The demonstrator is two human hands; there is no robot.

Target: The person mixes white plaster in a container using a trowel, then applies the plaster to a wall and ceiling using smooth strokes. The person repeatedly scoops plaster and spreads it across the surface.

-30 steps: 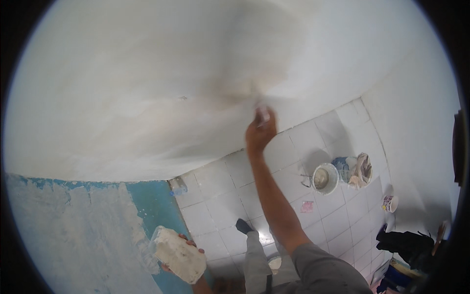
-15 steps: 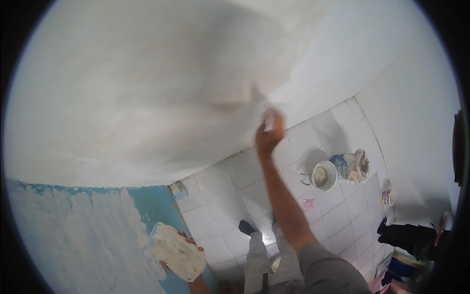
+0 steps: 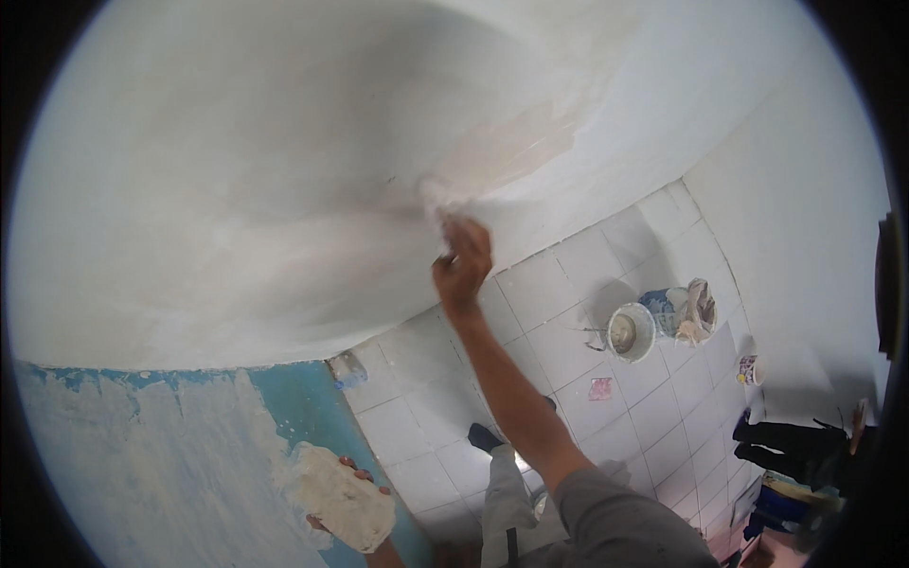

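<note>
My right hand (image 3: pixel 464 257) is closed round a putty knife (image 3: pixel 436 199), its blade blurred against the white wall (image 3: pixel 237 170). To the right of the blade lies a slightly darker, beige patch of putty (image 3: pixel 516 147) on that wall. Low on the left, the fingers of my left hand (image 3: pixel 354 466) wrap round the edges of a flat slab-like board (image 3: pixel 346 499) coated with pale putty. Behind the board is a blue wall (image 3: pixel 298 398), smeared with whitish putty over much of its left part.
On the tiled floor (image 3: pixel 530 293) stand a white bucket (image 3: pixel 631 333) and a bag (image 3: pixel 699 312) beside it. A small tub (image 3: pixel 751 370) sits by the right wall. Dark clothing (image 3: pixel 791 440) lies lower right. A clear plastic bottle (image 3: pixel 349 371) rests near the corner.
My right hand has swept the putty knife left along the white wall, uncovering more of the beige patch. My left hand still holds the board, slightly lower.
</note>
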